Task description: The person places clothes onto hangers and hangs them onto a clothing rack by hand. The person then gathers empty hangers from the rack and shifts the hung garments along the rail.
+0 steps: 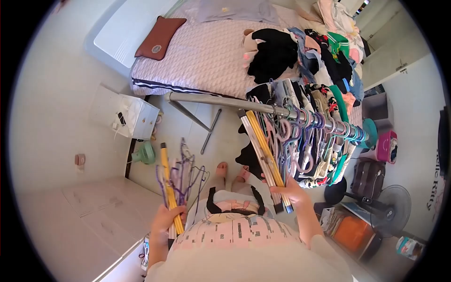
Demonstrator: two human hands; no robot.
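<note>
My left hand (165,220) is closed around a yellow bar (168,181) with a dark tip. Thin purple wire hangers (187,169) fan out beside that bar, above the same hand. My right hand (292,190) grips a bundle of long straight bars: a yellow bar (266,149) and a pale pinkish bar (256,152), with dark ends. Just beyond this bundle, many clothes on hangers (324,141) are packed along a metal rail (211,99). Some hanger hooks and a pink loop overlap the bars, so I cannot tell whether they touch.
Behind the rail stands a bed (206,51) with a brown cushion (159,37) and a heap of clothes (277,54). A white bedside cabinet (141,117) and green fan (144,153) are at left. A black fan (390,211), suitcase (369,178) and pink basket (386,146) stand right.
</note>
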